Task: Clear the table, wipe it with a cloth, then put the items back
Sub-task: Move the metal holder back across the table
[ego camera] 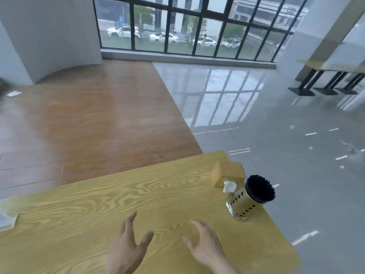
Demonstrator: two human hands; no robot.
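Note:
A yellow wood-grain table (98,210) fills the lower part of the head view. At its right end stands a perforated metal holder (242,203) packed with black chopsticks. Just behind it sits a wooden tissue box (227,174) with a white tissue (229,186) poking out. My left hand (126,248) and my right hand (205,246) hover over the near middle of the table, both with fingers spread and nothing in them. No cloth shows.
A pale object (7,220) sits at the table's left edge. Beyond the table lie brown wooden flooring (88,115) and glossy grey floor (276,145). Black table legs (324,84) stand far right, under a large window (187,26).

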